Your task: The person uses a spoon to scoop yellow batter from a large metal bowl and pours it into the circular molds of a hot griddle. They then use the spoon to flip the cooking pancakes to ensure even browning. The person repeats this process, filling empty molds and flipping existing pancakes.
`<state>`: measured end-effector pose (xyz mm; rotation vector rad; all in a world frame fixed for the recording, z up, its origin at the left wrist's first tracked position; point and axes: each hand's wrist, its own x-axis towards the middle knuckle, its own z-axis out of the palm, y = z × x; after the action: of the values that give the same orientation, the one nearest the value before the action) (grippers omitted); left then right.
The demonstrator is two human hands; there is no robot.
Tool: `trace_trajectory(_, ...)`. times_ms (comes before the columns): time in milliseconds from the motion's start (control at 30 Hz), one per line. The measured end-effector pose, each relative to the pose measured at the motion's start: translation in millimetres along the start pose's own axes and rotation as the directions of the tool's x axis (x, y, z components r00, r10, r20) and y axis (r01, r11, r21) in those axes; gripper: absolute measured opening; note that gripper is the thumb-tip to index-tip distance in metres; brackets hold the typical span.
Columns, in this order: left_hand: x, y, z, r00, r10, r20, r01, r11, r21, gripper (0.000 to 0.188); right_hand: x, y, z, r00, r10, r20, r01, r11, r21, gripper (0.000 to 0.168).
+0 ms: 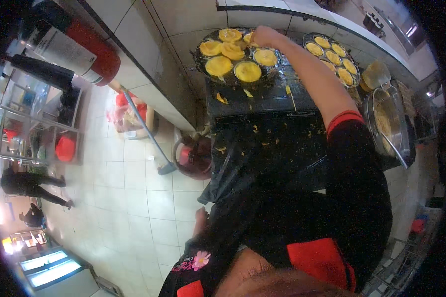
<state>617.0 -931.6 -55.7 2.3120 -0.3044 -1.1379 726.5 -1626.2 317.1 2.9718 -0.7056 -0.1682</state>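
Observation:
My right hand (265,36) reaches over the far edge of a round black griddle (202,65), its fingers at a yellow egg-like round (248,38); whether they grip it is hidden. Several more yellow rounds lie there, one in a metal ring (265,57) just below the hand and another, smooth-topped round (248,71) near the front rim. A second round pan (307,39) with smaller yellow rounds stands to the right, beyond my forearm. My left hand (200,215) hangs low beside the black work surface, partly covered by dark cloth, its fingers unclear.
A thin stick with a yellow end (290,97) and food scraps lie on the black surface. At right stand a plastic jug (375,76) and a steel pot (373,111) with a ladle. A broom (145,126) and reddish bin (193,157) stand left. A person (26,183) is far left.

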Motion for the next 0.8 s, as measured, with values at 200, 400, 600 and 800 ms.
trace_trajectory(200,21.6,-38.6,16.0,0.982,0.170,-0.083,-0.152,0.970,0.190,0.040,-47.9,-0.9,-21.0,0.916,-0.191,-0.352,0.302,0.907,0.294,0.028)
trace_trajectory(400,29.3,-77.4,31.5,0.935,0.354,0.008,-0.311,0.810,0.498,0.041,-119.1,-3.1,-47.0,0.901,-0.289,-0.323,0.346,0.929,0.132,0.024)
trace_trajectory(600,20.1,-45.9,17.9,0.998,0.050,0.050,-0.055,0.992,0.115,0.037,-171.7,-19.1,-42.6,0.950,-0.198,-0.242,0.233,0.964,0.127,0.024)
trace_trajectory(800,14.2,-22.3,8.4,0.993,0.115,-0.025,-0.111,0.986,0.126,0.022,-153.6,-35.8,-36.9,0.966,0.050,-0.252,0.008,0.975,0.223,0.023)
